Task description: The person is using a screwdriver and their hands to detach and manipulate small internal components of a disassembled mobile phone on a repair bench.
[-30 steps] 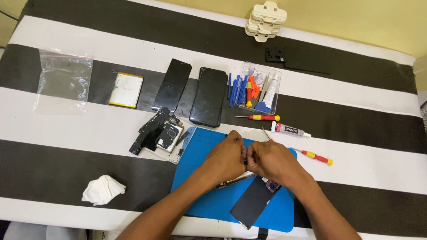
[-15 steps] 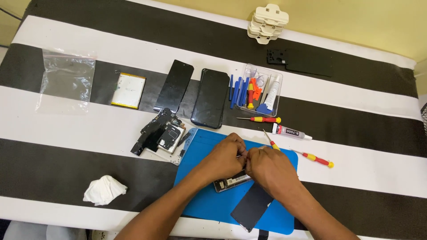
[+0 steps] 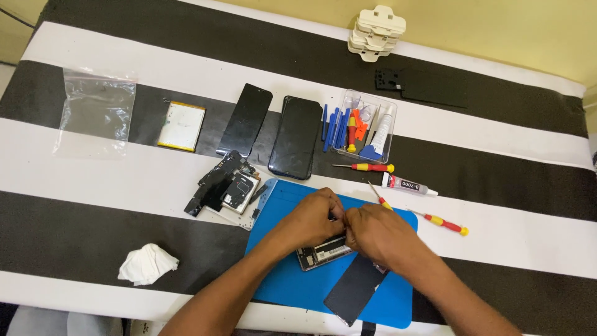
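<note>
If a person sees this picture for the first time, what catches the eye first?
Most striking is the table's cloth of broad black and white stripes. At the near edge, the left hand and right hand meet over an opened phone on a blue mat. Behind them stands a clear tray of tools.

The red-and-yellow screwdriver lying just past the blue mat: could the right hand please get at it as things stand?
Probably yes: that screwdriver lies in the open on the tablecloth, close to the right hand, with nothing between; the hand is busy on the opened phone.

Crumpled tissue (image 3: 147, 264), plastic bag (image 3: 97, 111), glue tube (image 3: 408, 185) nearby.
</note>
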